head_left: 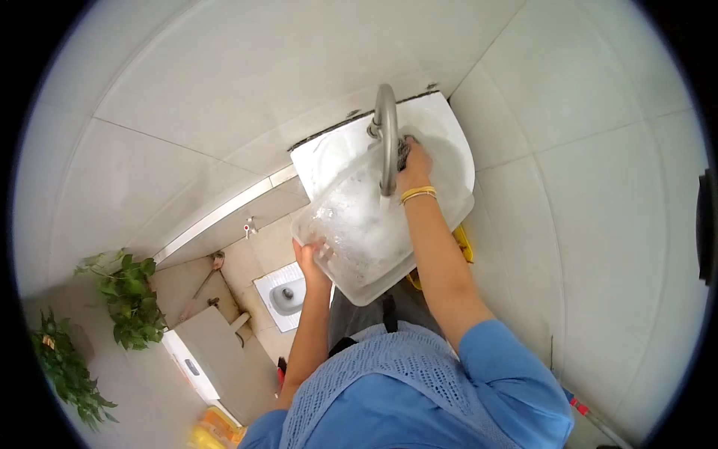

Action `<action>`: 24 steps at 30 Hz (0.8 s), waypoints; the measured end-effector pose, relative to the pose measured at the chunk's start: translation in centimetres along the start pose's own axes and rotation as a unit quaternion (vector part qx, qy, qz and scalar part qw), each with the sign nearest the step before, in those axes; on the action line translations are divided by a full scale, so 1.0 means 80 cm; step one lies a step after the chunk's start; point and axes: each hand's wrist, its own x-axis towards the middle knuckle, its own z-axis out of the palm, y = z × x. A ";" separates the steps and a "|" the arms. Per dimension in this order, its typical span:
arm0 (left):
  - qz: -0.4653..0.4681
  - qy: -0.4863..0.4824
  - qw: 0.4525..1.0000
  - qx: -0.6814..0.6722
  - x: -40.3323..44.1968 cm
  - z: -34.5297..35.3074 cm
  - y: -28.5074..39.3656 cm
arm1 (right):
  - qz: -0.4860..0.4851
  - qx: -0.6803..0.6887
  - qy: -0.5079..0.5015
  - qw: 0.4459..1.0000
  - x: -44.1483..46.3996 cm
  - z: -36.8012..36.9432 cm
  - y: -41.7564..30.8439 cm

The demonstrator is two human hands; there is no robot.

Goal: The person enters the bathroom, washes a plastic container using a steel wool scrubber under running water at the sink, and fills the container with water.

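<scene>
A translucent plastic tub (pixel 363 295) rests tilted over the white sink (pixel 318 161), with suds and water inside. My left hand (pixel 313 263) is closed round the tub's near left side, with some fingers seen through the plastic. My right hand (pixel 417 166) is inside the far right part of the tub, closed on a dark scouring pad (pixel 404 153) that is partly hidden by the faucet. The curved metal faucet (pixel 387 135) arches over the tub, just left of my right hand. A yellow band circles my right wrist.
Tiled walls (pixel 538 202) close in behind and to the right of the sink. A squat toilet (pixel 286 298) lies in the floor at lower left, below a small wall tap (pixel 249 227). Green plants (pixel 131 299) hang at left. Something yellow (pixel 462 243) shows under the tub's right side.
</scene>
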 end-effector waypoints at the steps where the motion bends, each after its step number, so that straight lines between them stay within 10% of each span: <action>1: -0.004 -0.005 1.000 -0.015 -0.001 -0.004 -0.001 | -0.002 -0.011 0.022 1.000 -0.031 0.014 -0.016; 21: 0.009 -0.006 0.999 0.034 0.002 0.006 -0.002 | 0.032 -0.027 0.042 0.998 -0.035 0.042 -0.056; 24: 0.004 0.001 0.999 0.032 0.004 -0.003 -0.011 | -0.069 -0.042 -0.095 0.992 -0.031 0.028 -0.038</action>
